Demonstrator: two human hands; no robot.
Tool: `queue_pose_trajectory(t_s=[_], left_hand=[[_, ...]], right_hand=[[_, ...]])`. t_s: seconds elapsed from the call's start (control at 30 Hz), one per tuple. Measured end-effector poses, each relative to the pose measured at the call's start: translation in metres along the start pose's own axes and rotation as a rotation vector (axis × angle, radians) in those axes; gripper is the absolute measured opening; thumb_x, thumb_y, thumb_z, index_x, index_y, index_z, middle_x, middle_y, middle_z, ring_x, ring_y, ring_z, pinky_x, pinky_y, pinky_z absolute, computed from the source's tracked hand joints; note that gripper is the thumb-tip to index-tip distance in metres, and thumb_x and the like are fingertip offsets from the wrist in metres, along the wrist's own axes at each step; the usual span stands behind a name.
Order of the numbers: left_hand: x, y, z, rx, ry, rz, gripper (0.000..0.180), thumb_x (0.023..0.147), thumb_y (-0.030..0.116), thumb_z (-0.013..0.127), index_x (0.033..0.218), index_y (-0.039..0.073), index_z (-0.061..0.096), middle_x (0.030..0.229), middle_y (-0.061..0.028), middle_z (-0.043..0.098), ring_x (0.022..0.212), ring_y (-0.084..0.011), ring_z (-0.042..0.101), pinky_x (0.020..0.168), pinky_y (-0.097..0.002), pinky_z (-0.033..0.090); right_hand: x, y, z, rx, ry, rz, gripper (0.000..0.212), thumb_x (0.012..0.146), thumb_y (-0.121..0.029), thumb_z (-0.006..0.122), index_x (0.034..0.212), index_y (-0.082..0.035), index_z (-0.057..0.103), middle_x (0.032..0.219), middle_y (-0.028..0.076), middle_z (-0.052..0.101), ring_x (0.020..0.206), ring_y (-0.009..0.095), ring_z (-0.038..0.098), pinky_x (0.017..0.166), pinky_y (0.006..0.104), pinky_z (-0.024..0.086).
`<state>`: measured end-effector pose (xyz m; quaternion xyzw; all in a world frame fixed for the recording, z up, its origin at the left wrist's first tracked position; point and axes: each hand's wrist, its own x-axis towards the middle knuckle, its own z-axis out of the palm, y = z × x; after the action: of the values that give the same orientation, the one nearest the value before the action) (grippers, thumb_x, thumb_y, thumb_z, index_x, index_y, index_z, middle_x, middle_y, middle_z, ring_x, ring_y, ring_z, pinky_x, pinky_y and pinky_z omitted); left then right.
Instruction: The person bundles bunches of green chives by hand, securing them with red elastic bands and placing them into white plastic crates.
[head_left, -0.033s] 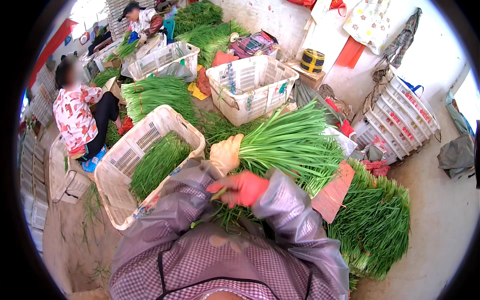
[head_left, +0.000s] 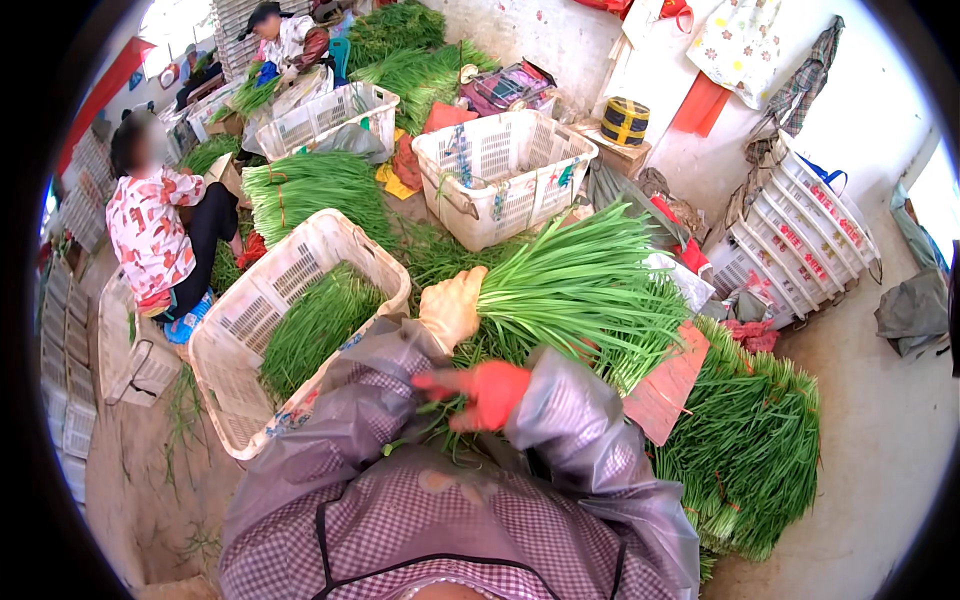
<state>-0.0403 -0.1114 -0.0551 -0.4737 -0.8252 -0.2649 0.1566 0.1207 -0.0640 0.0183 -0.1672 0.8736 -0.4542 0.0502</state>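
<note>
My left hand [head_left: 450, 308], in a cream glove, is closed around the stem end of a big bunch of garlic chives [head_left: 570, 285]. The green leaves fan out to the right. My right hand [head_left: 485, 392], in a red glove, is below the bunch and nearer my body. Its fingers point left, spread apart and a little blurred, with no stems visible between them. Loose chive leaves [head_left: 455, 435] lie under it, against my lap. To the right are tied chive bundles [head_left: 745, 450], with a reddish board [head_left: 672, 385] at their edge.
A white plastic crate [head_left: 225, 400] holding chives stands at left; another white crate [head_left: 500, 215] is ahead. More chives [head_left: 315, 195] lie beyond the left crate. Stacked crates [head_left: 790, 235] lean at right. A person [head_left: 155, 225] sits at far left, another [head_left: 285, 45] farther back.
My right hand has shifted slightly right and its fingers have spread; the green stem seen at its fingertips no longer shows there. My left hand and the bunch stay put.
</note>
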Motion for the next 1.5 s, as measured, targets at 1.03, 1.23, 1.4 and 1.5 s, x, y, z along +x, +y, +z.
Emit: queue_pose_trajectory(t_s=[1.03,1.23,1.4,1.5], left_hand=[[0.003,0.004,-0.005,0.011,-0.022,0.066,0.044,0.074,0.004,0.057,0.117,0.009,0.050,0.088,-0.0110,0.062,0.078,-0.0308,0.065,0.065,-0.0431,0.052],[0.004,0.016,-0.010,0.044,-0.071,0.078,0.046,0.073,0.006,0.060,0.118,0.008,0.051,0.088,-0.0106,0.062,0.079,-0.0290,0.065,0.064,-0.0426,0.052],[0.000,0.009,-0.002,0.018,0.005,0.075,0.046,0.074,0.013,0.063,0.119,0.009,0.051,0.087,-0.0105,0.062,0.077,-0.0284,0.065,0.063,-0.0422,0.051],[0.002,0.009,0.006,0.042,0.003,0.089,0.045,0.074,0.011,0.061,0.118,0.009,0.051,0.087,-0.0104,0.062,0.076,-0.0289,0.065,0.064,-0.0423,0.051]], right_hand=[[0.000,0.022,-0.064,0.592,1.165,0.305,0.046,0.087,-0.020,0.067,0.127,-0.002,0.051,0.070,0.003,0.059,0.040,0.008,0.045,0.034,0.0229,0.032],[0.010,0.048,-0.069,0.642,0.769,0.447,0.031,0.093,-0.028,0.061,0.116,-0.007,0.062,0.060,0.000,0.058,0.039,0.008,0.045,0.034,0.0237,0.033],[0.010,0.013,-0.035,0.729,0.265,0.361,0.029,0.095,-0.031,0.057,0.105,-0.007,0.068,0.066,0.003,0.064,0.047,0.009,0.057,0.041,0.0216,0.040],[0.007,-0.009,-0.005,0.638,-0.161,0.286,0.033,0.094,-0.032,0.058,0.110,-0.004,0.066,0.075,0.009,0.068,0.055,0.012,0.062,0.049,0.0248,0.048]])
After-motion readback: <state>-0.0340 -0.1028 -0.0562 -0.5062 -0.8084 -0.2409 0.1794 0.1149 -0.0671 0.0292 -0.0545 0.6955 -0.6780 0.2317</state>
